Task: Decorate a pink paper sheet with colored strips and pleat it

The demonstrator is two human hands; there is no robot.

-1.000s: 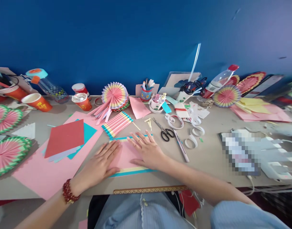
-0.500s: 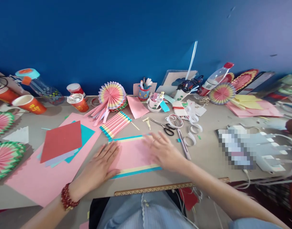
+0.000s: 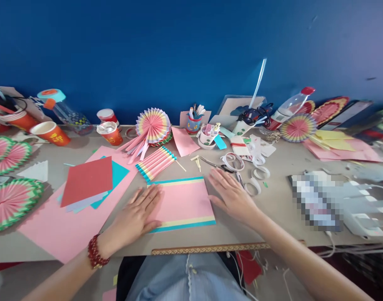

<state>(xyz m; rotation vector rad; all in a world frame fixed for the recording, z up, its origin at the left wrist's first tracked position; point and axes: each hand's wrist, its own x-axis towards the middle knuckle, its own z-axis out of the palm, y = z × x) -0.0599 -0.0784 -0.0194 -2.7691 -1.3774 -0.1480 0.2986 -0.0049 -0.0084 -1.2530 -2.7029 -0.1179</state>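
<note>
A pink sheet (image 3: pixel 181 202) with yellow and blue bands along its top and bottom edges lies flat on the table. My left hand (image 3: pixel 138 215) rests flat on its left end, fingers spread, with a red bead bracelet at the wrist. Just beyond the sheet's right edge is my right hand (image 3: pixel 230 194), its fingers stretched out and holding nothing. Behind the sheet lies a row of pleated pink, yellow and blue strips (image 3: pixel 156 164). Black-handled scissors (image 3: pixel 214 164) lie behind my right hand, partly hidden by it.
Coloured paper squares (image 3: pixel 86 182) lie on a large pink sheet (image 3: pixel 50 225) at left. Paper fans (image 3: pixel 152 125), orange cups (image 3: pixel 51 133) and a pen cup (image 3: pixel 194 123) line the back. Tape rolls (image 3: pixel 233 161), a blurred-out device (image 3: pixel 316 202) and white cables are at right.
My right hand has moved right, off the pink sheet, uncovering its right end. My left hand stays on the left end. The whole view has shifted slightly.
</note>
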